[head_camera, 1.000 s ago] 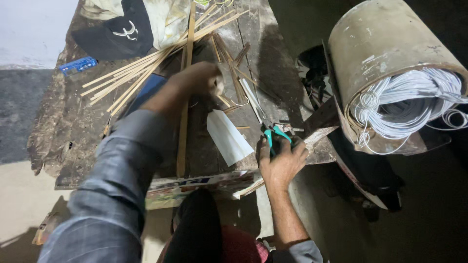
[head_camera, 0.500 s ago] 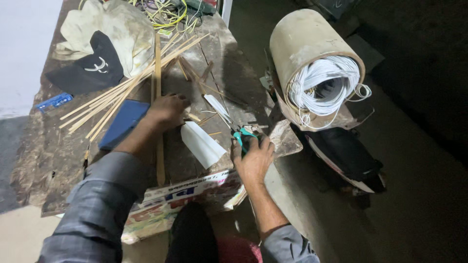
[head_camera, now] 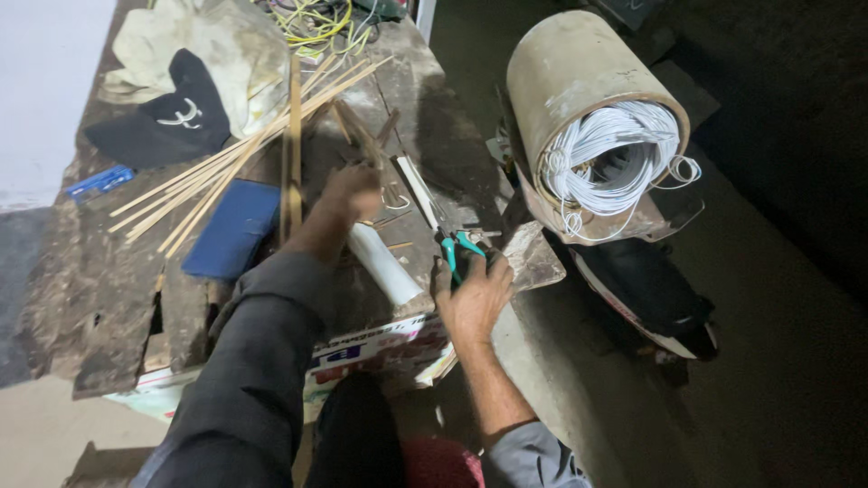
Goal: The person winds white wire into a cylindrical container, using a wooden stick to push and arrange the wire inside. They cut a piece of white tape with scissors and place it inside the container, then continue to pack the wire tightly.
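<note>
The right hand (head_camera: 472, 294) is closed around a pair of pliers (head_camera: 459, 248) with green handles, at the near edge of the table (head_camera: 81, 298). The left hand (head_camera: 354, 192) reaches out over the table — its fingers are curled, but I cannot tell what it holds. A white tube (head_camera: 384, 265) lies between the hands, and thin sticks (head_camera: 226, 163) lie beside a blue book (head_camera: 233, 229).

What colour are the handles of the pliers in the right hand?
Teal green, seen in the head view: the pliers sit gripped in the right hand.
</note>
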